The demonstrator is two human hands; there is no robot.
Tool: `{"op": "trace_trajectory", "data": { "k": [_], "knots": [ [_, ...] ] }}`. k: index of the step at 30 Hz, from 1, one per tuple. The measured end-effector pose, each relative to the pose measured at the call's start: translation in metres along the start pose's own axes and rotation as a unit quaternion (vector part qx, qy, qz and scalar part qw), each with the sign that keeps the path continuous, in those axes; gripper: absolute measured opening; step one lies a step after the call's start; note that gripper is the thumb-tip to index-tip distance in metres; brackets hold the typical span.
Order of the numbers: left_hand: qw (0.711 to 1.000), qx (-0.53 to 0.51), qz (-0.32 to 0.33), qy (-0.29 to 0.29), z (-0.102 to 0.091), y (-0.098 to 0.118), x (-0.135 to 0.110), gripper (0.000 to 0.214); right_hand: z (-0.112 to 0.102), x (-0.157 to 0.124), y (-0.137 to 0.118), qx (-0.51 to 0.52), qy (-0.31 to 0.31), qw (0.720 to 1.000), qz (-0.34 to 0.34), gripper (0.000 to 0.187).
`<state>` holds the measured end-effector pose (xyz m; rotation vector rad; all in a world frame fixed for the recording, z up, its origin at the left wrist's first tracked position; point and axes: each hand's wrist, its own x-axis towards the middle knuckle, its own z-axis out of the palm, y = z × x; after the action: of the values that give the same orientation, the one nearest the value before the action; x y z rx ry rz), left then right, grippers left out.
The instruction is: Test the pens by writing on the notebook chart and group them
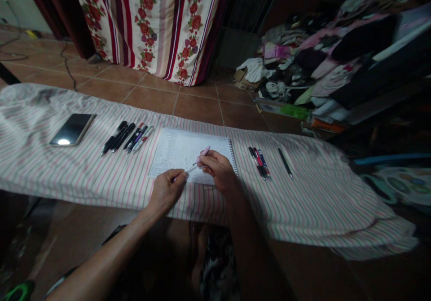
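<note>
Over the notebook (pixel 175 150), my right hand (pixel 217 168) is closed in a pinch on a pale pink pen (pixel 205 150). A thin, light section of the pen slants down and left from those fingers to my left hand (pixel 170 186). The left fingers are pinched around that lower end, where a small pale part shows at the fingertips. Whether the pen's parts are joined or separated there, I cannot tell. The spiral-bound notebook lies under both hands with its coil at the right, and faint writing or drawing covers its page.
On the striped cloth (pixel 319 202), several pens (pixel 124 137) lie left of the notebook, beside a dark phone (pixel 73 129). A few more pens (pixel 259 162) and a lone black pen (pixel 285 162) lie to the right. Behind are a floral curtain (pixel 148 22) and heaped clothes (pixel 323 49).
</note>
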<state>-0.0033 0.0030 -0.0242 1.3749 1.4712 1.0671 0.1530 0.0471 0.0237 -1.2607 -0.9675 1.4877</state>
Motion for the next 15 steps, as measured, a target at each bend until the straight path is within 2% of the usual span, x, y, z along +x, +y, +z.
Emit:
{"op": "trace_trajectory", "data": {
  "k": [15],
  "knots": [
    [1.000, 0.013, 0.015, -0.001, -0.0043, 0.0037, 0.0001, 0.034, 0.0078, -0.0022, 0.0022, 0.001, -0.036, 0.999, -0.001, 0.030]
  ]
}}
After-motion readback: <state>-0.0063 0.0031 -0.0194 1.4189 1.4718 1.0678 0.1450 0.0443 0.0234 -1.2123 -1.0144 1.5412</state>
